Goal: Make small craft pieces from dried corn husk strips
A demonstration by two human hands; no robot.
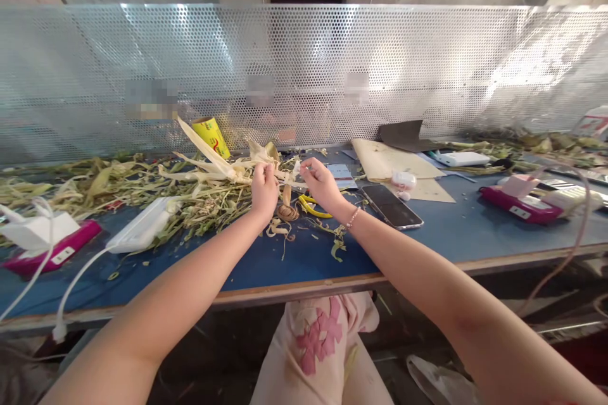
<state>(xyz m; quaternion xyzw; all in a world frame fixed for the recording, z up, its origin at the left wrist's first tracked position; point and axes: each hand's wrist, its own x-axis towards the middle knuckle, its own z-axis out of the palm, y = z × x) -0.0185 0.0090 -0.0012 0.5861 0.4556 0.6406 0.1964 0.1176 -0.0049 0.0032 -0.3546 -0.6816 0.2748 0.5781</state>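
Observation:
Over the blue table, my left hand [265,190] has its fingers closed on a bundle of pale dried husk [216,164]. Long stiff blades of the husk fan out to the left of that hand. My right hand [323,182] pinches a thin whitish strip [295,172] at the bundle's right end. Its fingertips partly hide the strip. Just below and between the hands lies a coil of brown twine [287,210]. A tool with yellow handles [314,207] rests beside the coil, under my right wrist.
Dried stems and leaves [109,180] cover the left of the table [294,266]. A yellow tube [211,137] tilts behind them. Right are a phone [393,205], brown paper [380,159] and a magenta power strip [520,205]. Another power strip [80,237] lies left. A perforated metal screen [304,44] stands behind.

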